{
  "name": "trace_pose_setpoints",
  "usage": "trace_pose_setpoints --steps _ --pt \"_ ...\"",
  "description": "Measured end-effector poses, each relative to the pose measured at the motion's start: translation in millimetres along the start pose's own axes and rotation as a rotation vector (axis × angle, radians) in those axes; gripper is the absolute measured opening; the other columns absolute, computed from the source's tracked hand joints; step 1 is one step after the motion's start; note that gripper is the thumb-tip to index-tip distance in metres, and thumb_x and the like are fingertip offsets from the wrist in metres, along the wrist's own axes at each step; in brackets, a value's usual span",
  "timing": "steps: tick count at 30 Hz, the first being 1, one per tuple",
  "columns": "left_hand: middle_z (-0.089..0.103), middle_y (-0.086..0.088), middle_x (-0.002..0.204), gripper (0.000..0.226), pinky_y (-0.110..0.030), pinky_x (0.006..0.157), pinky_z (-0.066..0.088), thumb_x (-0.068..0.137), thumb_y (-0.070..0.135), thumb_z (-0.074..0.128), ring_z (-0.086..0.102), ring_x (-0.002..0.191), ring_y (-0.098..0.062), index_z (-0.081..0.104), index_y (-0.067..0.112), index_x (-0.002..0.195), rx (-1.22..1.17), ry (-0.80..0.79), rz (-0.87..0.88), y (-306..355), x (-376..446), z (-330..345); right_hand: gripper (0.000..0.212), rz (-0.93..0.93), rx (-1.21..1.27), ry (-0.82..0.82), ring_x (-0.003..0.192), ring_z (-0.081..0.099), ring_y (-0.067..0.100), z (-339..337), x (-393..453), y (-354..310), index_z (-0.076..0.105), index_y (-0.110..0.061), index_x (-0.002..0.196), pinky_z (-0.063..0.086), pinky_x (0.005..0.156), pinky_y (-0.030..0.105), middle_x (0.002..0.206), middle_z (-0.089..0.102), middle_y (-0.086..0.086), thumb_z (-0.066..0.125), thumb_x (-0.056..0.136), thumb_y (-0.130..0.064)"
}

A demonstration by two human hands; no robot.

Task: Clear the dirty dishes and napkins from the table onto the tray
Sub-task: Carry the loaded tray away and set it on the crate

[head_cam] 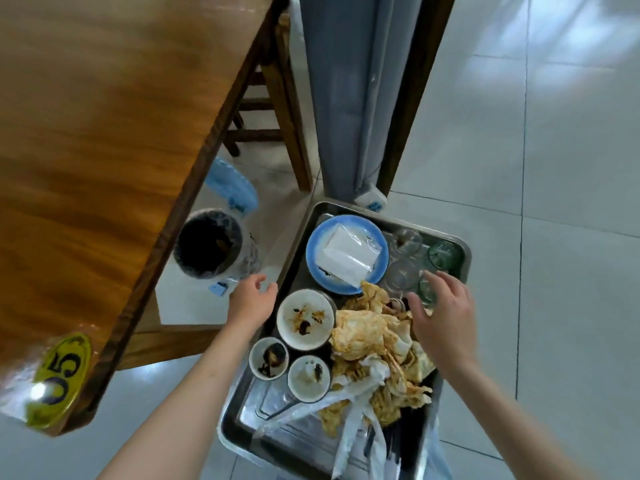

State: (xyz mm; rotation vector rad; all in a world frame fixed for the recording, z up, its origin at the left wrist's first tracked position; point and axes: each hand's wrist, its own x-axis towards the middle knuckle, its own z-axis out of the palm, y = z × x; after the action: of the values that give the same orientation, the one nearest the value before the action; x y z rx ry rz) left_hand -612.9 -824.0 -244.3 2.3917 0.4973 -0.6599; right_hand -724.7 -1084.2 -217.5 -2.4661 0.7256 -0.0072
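Note:
A steel tray [242, 410] sits low beside the wooden table [86, 116]. On it lie a blue plate [317, 268] with a white napkin packet [349, 258], a dirty white bowl [304, 318], two small sauce-stained cups [268, 358] [308, 377], several glasses [403, 242] and a heap of stained napkins [374, 348]. My left hand [251, 299] hovers by the tray's left rim, fingers relaxed and holding nothing. My right hand [441, 313] is spread above the napkins and glasses, also holding nothing.
A bin lined with a black bag [211, 244] stands under the table edge. A yellow number plate [60, 379] marks the table corner. Wooden chair legs [287, 109] and a grey curtain [349, 91] rise behind the tray. Tiled floor [554, 202] lies to the right.

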Motion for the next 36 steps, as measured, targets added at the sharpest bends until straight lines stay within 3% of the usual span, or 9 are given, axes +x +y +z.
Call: trace_pose_setpoints --steps 9,13,17,23,27,32,36 --pt "0.057 -0.013 0.129 0.047 -0.037 0.097 0.039 0.092 0.033 0.057 0.051 0.119 -0.030 0.052 0.009 0.131 0.021 -0.076 -0.005 -17 35 27 0.040 0.203 0.037 0.238 0.105 0.049 0.029 9 -29 33 0.060 -0.005 0.116 0.035 0.083 0.028 0.109 0.058 0.015 0.070 0.081 -0.021" --pt "0.063 -0.014 0.118 0.037 -0.037 0.094 0.042 0.092 0.032 0.057 0.055 0.114 -0.032 0.062 0.005 0.115 -0.075 -0.085 -0.061 -25 39 38 0.044 0.273 0.034 0.171 0.105 0.051 0.027 16 -41 47 0.056 -0.007 0.122 0.037 0.079 0.026 0.112 0.056 0.014 0.067 0.085 -0.025" --pt "0.065 -0.013 0.115 0.033 -0.033 0.087 0.042 0.092 0.032 0.057 0.056 0.108 -0.029 0.064 0.008 0.114 -0.104 -0.055 -0.087 -28 41 39 0.052 0.372 0.072 0.109 0.112 0.050 0.026 22 -48 57 0.048 -0.008 0.130 0.041 0.087 0.032 0.122 0.052 0.014 0.063 0.087 -0.032" --pt "0.062 -0.014 0.121 0.034 -0.039 0.095 0.042 0.092 0.025 0.058 0.055 0.112 -0.031 0.061 0.006 0.120 -0.141 -0.008 -0.081 -24 46 41 0.057 0.571 0.136 -0.122 0.123 0.046 0.031 35 -40 67 0.036 -0.001 0.138 0.038 0.099 0.040 0.134 0.049 0.017 0.053 0.093 -0.031" --pt "0.061 -0.016 0.124 0.036 -0.040 0.099 0.043 0.092 0.017 0.059 0.055 0.113 -0.031 0.058 0.003 0.124 -0.166 0.004 -0.079 -24 46 43 0.033 0.654 0.181 -0.199 0.105 0.054 0.033 45 -34 71 0.051 -0.003 0.120 0.037 0.076 0.031 0.115 0.060 0.016 0.049 0.096 -0.024" --pt "0.061 -0.015 0.124 0.035 -0.038 0.098 0.043 0.090 0.015 0.061 0.056 0.113 -0.030 0.060 0.003 0.123 -0.198 0.030 -0.085 -26 48 45 0.022 0.776 0.207 -0.163 0.097 0.052 0.033 54 -31 75 0.052 -0.001 0.109 0.035 0.074 0.032 0.105 0.058 0.017 0.044 0.097 -0.018" --pt "0.063 -0.015 0.119 0.034 -0.042 0.099 0.045 0.088 0.019 0.065 0.058 0.109 -0.030 0.063 0.002 0.118 -0.263 0.023 -0.115 -26 49 46 0.020 0.836 0.254 -0.093 0.085 0.043 0.024 58 -29 75 0.050 -0.005 0.109 0.033 0.073 0.031 0.094 0.049 0.009 0.036 0.098 -0.014"
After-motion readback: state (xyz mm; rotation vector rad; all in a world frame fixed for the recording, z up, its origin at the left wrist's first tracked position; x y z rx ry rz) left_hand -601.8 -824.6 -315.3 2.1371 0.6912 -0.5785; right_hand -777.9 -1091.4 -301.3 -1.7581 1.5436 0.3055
